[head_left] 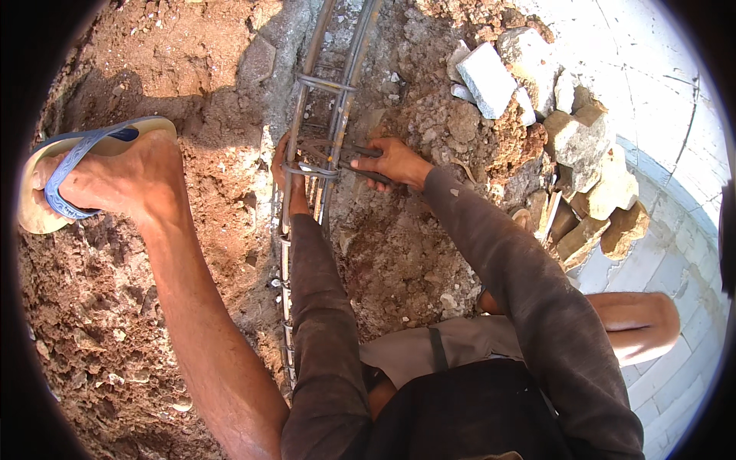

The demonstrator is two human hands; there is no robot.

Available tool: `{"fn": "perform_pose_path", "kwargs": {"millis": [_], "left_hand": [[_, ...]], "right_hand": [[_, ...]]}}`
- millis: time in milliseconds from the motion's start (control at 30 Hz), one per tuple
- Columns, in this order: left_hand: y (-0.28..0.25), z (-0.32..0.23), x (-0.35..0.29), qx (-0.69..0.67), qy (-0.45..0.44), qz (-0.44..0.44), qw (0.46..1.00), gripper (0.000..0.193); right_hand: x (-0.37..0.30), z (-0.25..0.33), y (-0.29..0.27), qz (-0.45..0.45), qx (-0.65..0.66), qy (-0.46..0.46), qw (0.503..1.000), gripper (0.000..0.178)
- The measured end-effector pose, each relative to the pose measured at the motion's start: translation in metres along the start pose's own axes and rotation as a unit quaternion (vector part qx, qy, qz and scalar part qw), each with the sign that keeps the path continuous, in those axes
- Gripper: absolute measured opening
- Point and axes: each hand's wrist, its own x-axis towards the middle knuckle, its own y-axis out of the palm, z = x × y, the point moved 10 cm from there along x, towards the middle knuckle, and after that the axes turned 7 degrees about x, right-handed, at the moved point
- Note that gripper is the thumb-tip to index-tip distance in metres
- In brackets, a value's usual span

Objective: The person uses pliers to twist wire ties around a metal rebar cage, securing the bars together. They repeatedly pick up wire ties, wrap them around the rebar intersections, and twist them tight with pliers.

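The right hand grips the pliers by the handles, their head amid the cage. The left hand is at the cage's left side, partly hidden; its grip cannot be told. The cage runs over soil, left of the rubble

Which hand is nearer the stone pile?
Right. The right hand, gripping tool handles, is left of the stone pile; the left hand is farther left, at the rebar cage.
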Motion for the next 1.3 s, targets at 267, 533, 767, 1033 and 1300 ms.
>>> {"fn": "perform_pose_path", "kwargs": {"millis": [267, 533, 767, 1033, 1300], "left_hand": [[0.001, -0.012, -0.004, 0.059, -0.009, 0.009, 0.998, 0.076], [0.002, -0.015, -0.002, -0.005, -0.017, -0.009, 1.000, 0.039], [0.001, -0.017, -0.007, -0.041, -0.029, 0.004, 0.999, 0.034], [0.004, -0.022, -0.003, 0.045, -0.012, 0.009, 0.999, 0.053], [0.003, -0.028, -0.011, 0.058, 0.022, 0.023, 0.998, 0.043]], "right_hand": [[-0.030, 0.051, 0.014, -0.151, -0.455, -0.270, 0.835, 0.055], [-0.024, 0.016, 0.023, -0.075, -0.517, -0.216, 0.825, 0.049], [-0.004, 0.023, -0.007, -0.061, -0.271, -0.111, 0.954, 0.045], [-0.012, -0.003, -0.003, -0.066, 0.066, 0.026, 0.995, 0.037], [-0.085, 0.011, -0.007, -0.230, -0.209, -0.144, 0.939, 0.039]]}}
